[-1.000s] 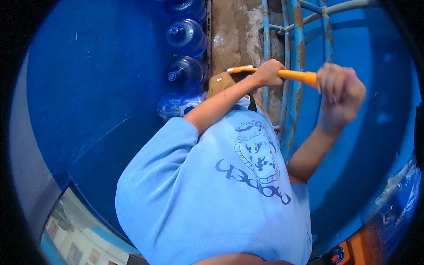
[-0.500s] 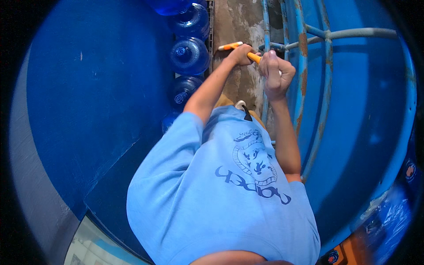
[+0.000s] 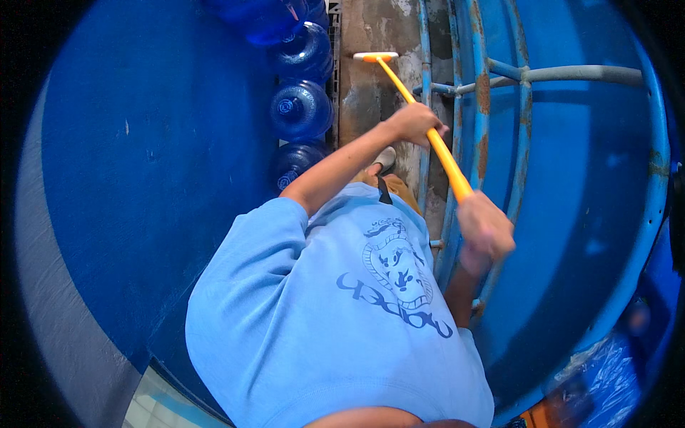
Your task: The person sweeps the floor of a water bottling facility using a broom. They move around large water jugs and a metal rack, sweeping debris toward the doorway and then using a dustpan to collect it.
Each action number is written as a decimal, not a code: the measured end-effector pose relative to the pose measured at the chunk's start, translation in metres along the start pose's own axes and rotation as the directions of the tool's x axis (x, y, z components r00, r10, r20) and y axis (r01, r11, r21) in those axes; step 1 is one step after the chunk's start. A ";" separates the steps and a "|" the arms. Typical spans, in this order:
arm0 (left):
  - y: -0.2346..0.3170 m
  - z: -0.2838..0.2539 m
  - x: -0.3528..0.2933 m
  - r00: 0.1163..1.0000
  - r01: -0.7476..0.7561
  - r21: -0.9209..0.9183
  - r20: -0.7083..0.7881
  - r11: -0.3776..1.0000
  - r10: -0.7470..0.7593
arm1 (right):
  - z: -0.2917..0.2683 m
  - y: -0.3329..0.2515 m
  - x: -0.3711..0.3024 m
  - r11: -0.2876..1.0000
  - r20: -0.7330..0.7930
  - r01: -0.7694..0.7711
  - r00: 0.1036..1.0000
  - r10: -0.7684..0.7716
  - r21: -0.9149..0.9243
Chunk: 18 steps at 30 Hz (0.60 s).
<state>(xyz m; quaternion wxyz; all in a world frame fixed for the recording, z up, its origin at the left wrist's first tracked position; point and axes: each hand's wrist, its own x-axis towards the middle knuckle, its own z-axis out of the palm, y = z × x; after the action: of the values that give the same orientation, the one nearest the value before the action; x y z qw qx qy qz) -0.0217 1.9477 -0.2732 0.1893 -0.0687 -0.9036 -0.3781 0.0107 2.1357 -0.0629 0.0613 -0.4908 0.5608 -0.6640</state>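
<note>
head view: left hand (image 3: 417, 125) and right hand (image 3: 486, 228) gripping a long yellow pole (image 3: 448, 162), flat white-orange head (image 3: 376, 57), slanting across the rust-patched blue metal pipe frame (image 3: 483, 96)
pole risk: a wide swing could strike the frame, space being tight
hands: two
pole: one
frame: one
round blue plastic bottles (image 3: 302, 110): perhaps five, left of the frame, upper ones overlapping

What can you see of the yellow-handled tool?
The yellow-handled tool has a long, smooth, plastic-looking shaft and a narrow orange-and-white crosspiece at its far end. It slants from upper left to lower right; whether it touches the floor can't be told. The left hand grips it midway; the right hand covers its near end.
</note>
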 end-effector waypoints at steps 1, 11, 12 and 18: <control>0.023 0.007 0.004 0.998 -0.052 -0.052 -0.023 0.997 0.051 | -0.011 -0.022 0.003 0.999 -0.004 0.012 1.000 -0.012 0.038; 0.018 0.030 -0.027 0.987 0.121 -0.256 0.135 0.959 -0.088 | -0.006 0.010 0.030 0.990 0.291 -0.140 0.946 0.144 -0.036; 0.009 0.027 -0.026 0.979 0.154 -0.237 0.165 0.959 -0.116 | -0.001 0.017 0.037 0.986 0.282 -0.154 0.945 0.164 -0.057; -0.039 0.002 -0.015 0.988 0.148 -0.217 0.065 0.965 -0.137 | 0.030 0.051 0.082 0.991 0.285 -0.125 0.949 0.133 -0.046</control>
<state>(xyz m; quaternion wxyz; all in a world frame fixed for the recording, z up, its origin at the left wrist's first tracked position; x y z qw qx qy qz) -0.0193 1.9213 -0.3059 0.1305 -0.0335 -0.8629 -0.4870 -0.0332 2.0449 -0.0594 0.1786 -0.5454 0.5857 -0.5724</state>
